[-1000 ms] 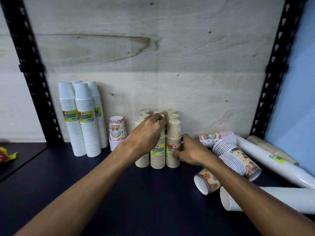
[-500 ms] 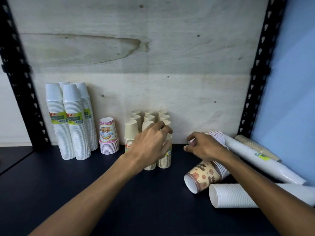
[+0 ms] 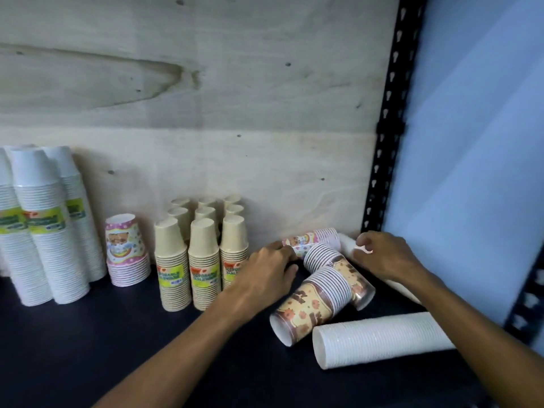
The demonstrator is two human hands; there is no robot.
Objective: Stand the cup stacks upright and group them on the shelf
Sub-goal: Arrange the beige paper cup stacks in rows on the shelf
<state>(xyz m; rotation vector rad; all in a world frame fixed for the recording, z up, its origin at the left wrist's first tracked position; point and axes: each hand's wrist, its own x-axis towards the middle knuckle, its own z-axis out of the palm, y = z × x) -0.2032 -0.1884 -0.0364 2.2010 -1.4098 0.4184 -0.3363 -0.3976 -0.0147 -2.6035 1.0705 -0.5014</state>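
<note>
Two hands reach over the dark shelf point(image 3: 88, 348) toward the toppled stacks at the right. The left hand point(image 3: 265, 272) has its fingers curled at the near end of the pink patterned stack point(image 3: 312, 238), which lies on its side against the back panel point(image 3: 235, 113); the fingertips are hidden, so whether they grip it cannot be told. The right hand point(image 3: 385, 254) curls its fingers around the far end of a long white stack point(image 3: 347, 242), largely hidden under the wrist. Between and near the hands lie two brown animal-print stacks point(image 3: 312, 307), and nearer still a second white stack point(image 3: 379, 340), all on their sides. Left of the hands stand nine beige stacks point(image 3: 203, 260), one pink stack point(image 3: 126, 248) and tall white stacks point(image 3: 47, 231), cut off at the frame edge.
</note>
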